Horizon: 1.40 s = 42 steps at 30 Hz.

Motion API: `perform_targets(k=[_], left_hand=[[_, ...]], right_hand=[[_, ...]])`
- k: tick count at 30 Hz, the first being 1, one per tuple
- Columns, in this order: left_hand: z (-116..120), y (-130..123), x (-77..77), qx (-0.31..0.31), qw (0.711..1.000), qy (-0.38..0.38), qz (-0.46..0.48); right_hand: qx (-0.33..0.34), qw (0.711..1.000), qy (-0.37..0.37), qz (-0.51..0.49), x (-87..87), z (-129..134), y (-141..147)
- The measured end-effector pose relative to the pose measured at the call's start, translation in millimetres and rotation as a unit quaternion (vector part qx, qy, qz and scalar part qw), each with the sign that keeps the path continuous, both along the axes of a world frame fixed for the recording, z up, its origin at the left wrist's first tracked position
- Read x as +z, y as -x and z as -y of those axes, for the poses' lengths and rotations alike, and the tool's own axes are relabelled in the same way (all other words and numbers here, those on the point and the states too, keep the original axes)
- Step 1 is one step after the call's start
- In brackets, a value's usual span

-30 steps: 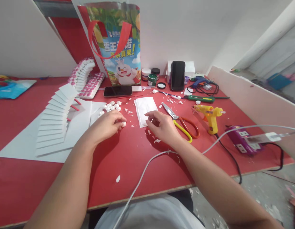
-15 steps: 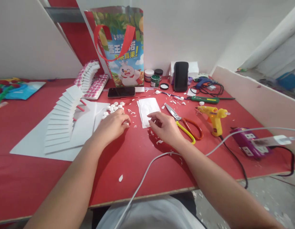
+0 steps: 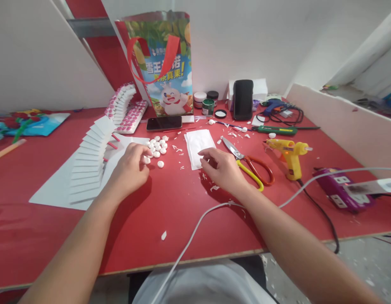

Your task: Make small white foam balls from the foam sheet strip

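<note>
My left hand [image 3: 130, 166] is at the left side of a cluster of small white rounded pieces [image 3: 156, 145]. Its fingers are bent, with thumb and index finger apart. One white piece [image 3: 146, 160] lies right at these fingertips; whether they touch it I cannot tell. Another white piece [image 3: 160, 164] sits by itself in front of the cluster. My right hand [image 3: 222, 169] hovers or rests at the right edge of a flat white packet [image 3: 195, 145], fingers loosely curved, thumb apart and nothing visible between them. Scissors [image 3: 235, 150] with red and yellow handles lie just beyond its right side.
A yellow glue gun [image 3: 290, 154] and a purple box [image 3: 341, 185] stand to the right. A white cable [image 3: 201, 219] crosses beneath my right forearm. Stacked white cards [image 3: 87, 164] fan out at left. Behind are a phone [image 3: 164, 123], a printed bag [image 3: 170, 67] and paint jars [image 3: 208, 105].
My left hand has moved left, off the front of the white pieces, uncovering more of them and the single one in front. My right hand keeps its place by the packet. The view shifted slightly.
</note>
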State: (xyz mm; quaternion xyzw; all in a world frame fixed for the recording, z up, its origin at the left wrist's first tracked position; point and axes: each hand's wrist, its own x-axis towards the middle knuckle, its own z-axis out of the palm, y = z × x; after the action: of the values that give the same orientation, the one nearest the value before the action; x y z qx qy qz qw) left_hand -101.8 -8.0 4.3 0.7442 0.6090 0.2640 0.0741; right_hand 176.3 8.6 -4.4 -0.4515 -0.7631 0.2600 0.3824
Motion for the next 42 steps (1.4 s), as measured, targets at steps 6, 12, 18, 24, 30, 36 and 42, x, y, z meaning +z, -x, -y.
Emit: perform_targets(k=[6,12,18,24,30,36,42], left_hand=[[-2.1,-8.5,-9.0,-0.012,1.000,0.008,-0.013],[-10.0,-2.1,-15.6,-0.033,0.998,-0.026,-0.046],[-11.8,8.8,-14.3,-0.004,0.999,-0.029,-0.033],[-9.8,9.4,-14.9,0.032,0.999,-0.015,-0.013],[2.1,-15.3,19.5,0.058,0.995,-0.068,0.049],[-1.7,-82.2,37.1,-0.048,0.990,0.004,0.130],[-6.0,-120.7,-7.8,-0.118,0.993,-0.011,0.000]], right_hand=[[-0.002,1.000,0.008,0.011,-1.4,-1.9,0.3],[-0.010,1.000,0.020,0.007,-2.2,-3.5,0.0],[-0.017,0.999,0.029,0.005,-1.3,-2.0,0.1],[-0.024,1.000,0.011,0.016,0.1,-3.8,-3.0],[-0.055,0.996,-0.034,0.064,0.0,-15.4,-15.9],[-0.046,0.981,0.027,0.187,-1.3,-17.8,-10.4],[-0.025,0.967,0.035,0.251,2.4,-17.6,-6.8]])
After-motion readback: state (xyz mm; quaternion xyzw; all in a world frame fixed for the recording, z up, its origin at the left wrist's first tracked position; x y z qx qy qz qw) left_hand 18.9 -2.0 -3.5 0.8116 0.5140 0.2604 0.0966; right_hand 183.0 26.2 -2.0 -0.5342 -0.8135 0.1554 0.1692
